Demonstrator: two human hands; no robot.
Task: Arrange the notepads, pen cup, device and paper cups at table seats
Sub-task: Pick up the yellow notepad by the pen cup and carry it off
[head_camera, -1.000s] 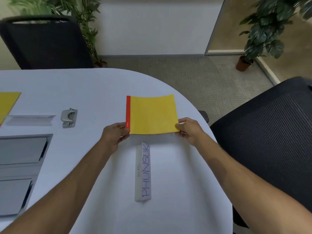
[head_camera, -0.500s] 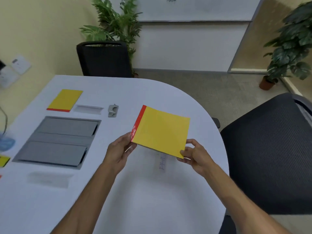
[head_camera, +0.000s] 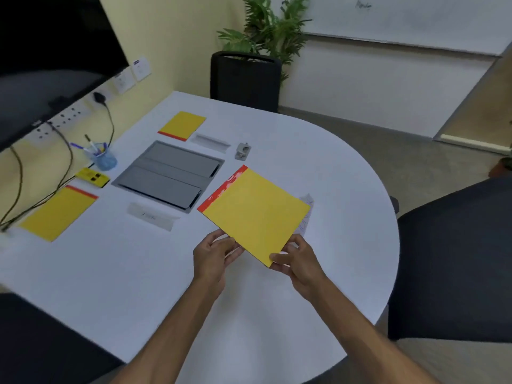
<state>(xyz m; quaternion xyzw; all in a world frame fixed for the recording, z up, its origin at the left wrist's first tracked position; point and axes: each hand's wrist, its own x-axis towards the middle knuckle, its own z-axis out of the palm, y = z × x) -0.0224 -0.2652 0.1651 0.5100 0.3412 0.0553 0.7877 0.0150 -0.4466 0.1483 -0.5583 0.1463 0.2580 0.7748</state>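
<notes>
Both hands hold a yellow notepad with a red spine point(head_camera: 253, 213) above the white table point(head_camera: 138, 267). My left hand point(head_camera: 214, 256) grips its near left edge and my right hand point(head_camera: 293, 259) pinches its near corner. The pad partly covers a white name card point(head_camera: 306, 214). Two more yellow notepads lie on the table, one at the far side point(head_camera: 182, 124) and one at the left point(head_camera: 59, 212). A blue pen cup point(head_camera: 104, 157) with pens stands near the wall, and a small yellow device point(head_camera: 92, 176) lies beside it.
A grey hatch panel point(head_camera: 169, 174) is set into the table's middle, with white name cards point(head_camera: 212, 139) point(head_camera: 152, 216) and a small grey hole punch point(head_camera: 243, 151) around it. Black chairs stand at the far side point(head_camera: 245, 79) and right point(head_camera: 454, 256). Cables and a monitor point(head_camera: 47, 59) are at the left.
The notepad has been lifted off the table by the name card and turned at an angle. My view has swung left and back, showing more of the table.
</notes>
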